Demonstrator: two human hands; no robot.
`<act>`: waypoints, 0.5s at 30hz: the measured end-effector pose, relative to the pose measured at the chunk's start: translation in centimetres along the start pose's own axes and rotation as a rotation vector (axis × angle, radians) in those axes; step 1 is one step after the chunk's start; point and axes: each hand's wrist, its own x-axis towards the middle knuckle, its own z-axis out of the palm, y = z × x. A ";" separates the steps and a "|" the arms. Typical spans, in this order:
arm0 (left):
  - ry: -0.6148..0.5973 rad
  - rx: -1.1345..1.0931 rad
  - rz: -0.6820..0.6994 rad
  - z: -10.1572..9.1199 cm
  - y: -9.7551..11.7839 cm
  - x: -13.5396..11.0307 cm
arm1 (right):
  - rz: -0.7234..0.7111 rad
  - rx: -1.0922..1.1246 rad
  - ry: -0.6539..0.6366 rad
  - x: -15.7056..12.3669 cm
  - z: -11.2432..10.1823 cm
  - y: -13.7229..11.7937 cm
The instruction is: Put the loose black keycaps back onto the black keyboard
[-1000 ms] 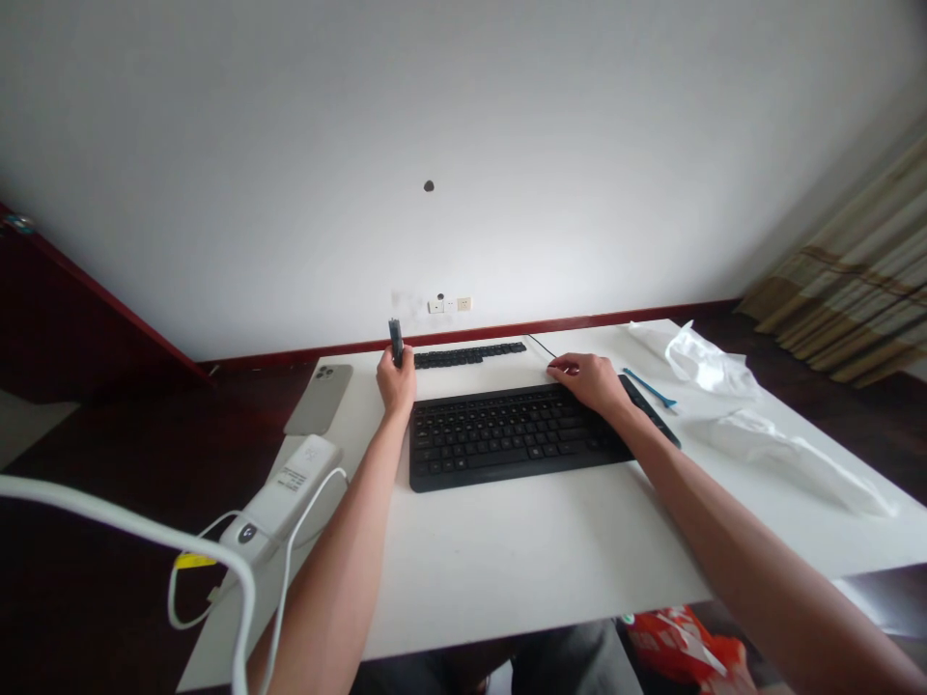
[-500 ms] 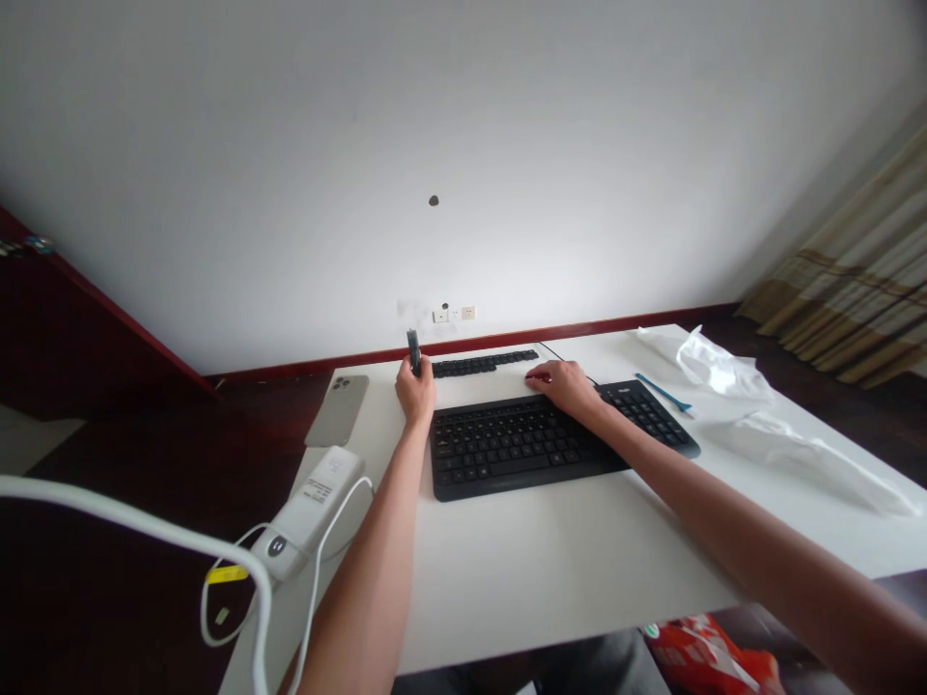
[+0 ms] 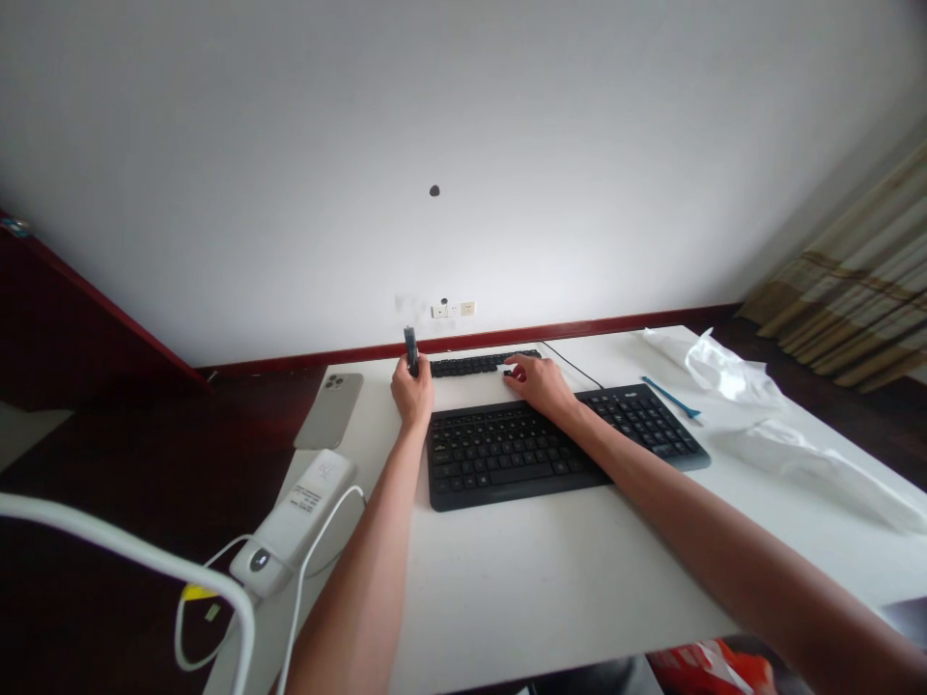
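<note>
My left hand (image 3: 412, 394) is closed around a small dark tool (image 3: 411, 349) held upright near the far left corner of a black keyboard (image 3: 557, 442). Behind the keyboard lies a row of loose black keycaps (image 3: 478, 363) on the white table (image 3: 550, 569). My right hand (image 3: 534, 382) reaches over the keyboard's top edge, and its fingertips pinch a small black keycap (image 3: 509, 372) close to the right end of that row.
A grey phone (image 3: 329, 410) lies face down at the table's left edge. A white power bank (image 3: 294, 521) with a white cable sits nearer, on the left. A blue stick (image 3: 670, 398) and white plastic bags (image 3: 731, 372) lie to the right. The keyboard's cable runs back toward the wall.
My right hand has slid left along the keyboard's top edge, from above the number pad to the end of the keycap row. The left hand keeps its grip on the tool.
</note>
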 end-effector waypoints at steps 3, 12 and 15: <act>-0.004 0.011 0.006 -0.1 0.1 -0.1 | -0.010 0.000 0.013 -0.2 -0.3 -0.1; -0.007 0.028 0.020 -0.1 0.2 -0.1 | 0.121 -0.151 -0.056 -0.7 -1.1 -0.9; -0.007 0.035 0.021 -0.1 0.2 -0.1 | 0.144 -0.165 -0.084 -0.7 -1.2 -1.1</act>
